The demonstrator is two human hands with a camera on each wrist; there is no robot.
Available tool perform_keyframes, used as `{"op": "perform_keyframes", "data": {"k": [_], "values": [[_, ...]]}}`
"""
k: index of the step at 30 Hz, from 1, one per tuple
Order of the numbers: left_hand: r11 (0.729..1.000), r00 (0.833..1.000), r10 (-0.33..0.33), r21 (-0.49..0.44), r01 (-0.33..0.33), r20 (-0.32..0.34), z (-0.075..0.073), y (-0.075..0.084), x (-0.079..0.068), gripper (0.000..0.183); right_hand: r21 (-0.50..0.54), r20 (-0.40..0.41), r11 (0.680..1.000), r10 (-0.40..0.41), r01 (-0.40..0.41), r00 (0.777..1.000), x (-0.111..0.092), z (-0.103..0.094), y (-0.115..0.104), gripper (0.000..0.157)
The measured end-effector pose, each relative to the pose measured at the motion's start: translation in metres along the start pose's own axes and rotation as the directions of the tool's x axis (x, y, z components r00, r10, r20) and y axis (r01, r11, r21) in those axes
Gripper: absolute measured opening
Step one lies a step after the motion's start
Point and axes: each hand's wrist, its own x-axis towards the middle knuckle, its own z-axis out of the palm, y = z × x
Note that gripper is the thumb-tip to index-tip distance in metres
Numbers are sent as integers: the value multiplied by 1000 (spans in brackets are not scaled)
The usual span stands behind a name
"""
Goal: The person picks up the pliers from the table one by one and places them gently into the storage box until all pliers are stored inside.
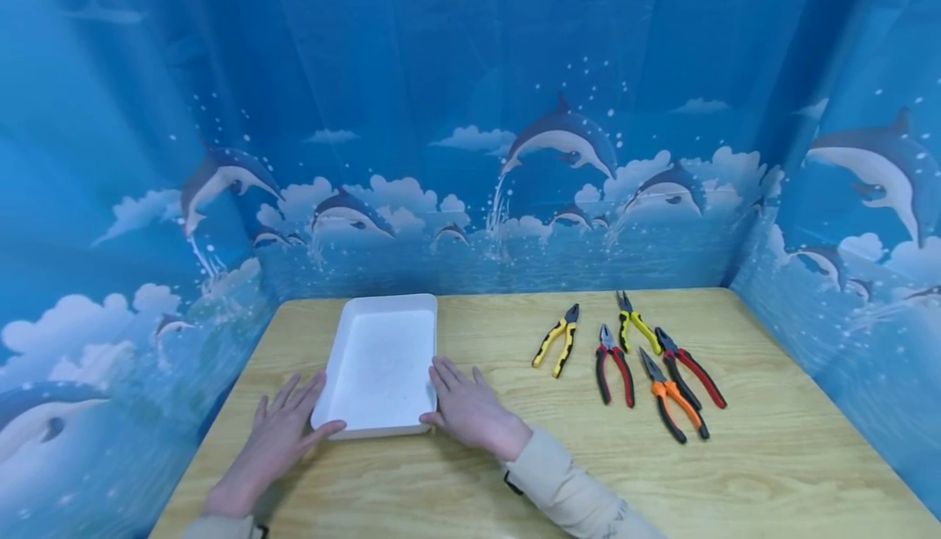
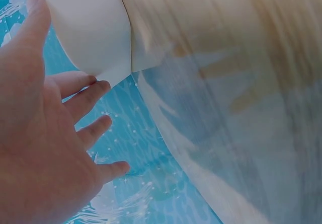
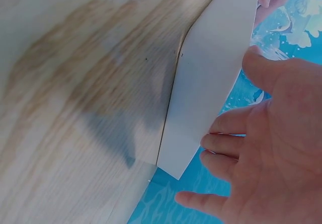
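White tray (image 1: 382, 367), between both hands (image 1: 275, 434) (image 1: 474, 412), each loosely extended, touching its opposite sides

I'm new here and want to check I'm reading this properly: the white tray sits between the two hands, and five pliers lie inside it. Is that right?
Not quite: the five pliers aren't in the white tray; they lie on the table to its right, as the head view shows. The tray does sit between the left hand and the right hand.
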Motion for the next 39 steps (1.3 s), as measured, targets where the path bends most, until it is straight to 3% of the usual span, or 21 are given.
{"op": "perform_keyframes", "data": {"k": [28,39], "values": [[1000,999,-14,-5,15,44,2,13,4,90,22,7,1000,22,-22,1000,-10,-3,8,72],[1000,1000,6,11,-6,15,6,19,5,88,27,4,999,29,-29,1000,-14,-2,15,73]]}}
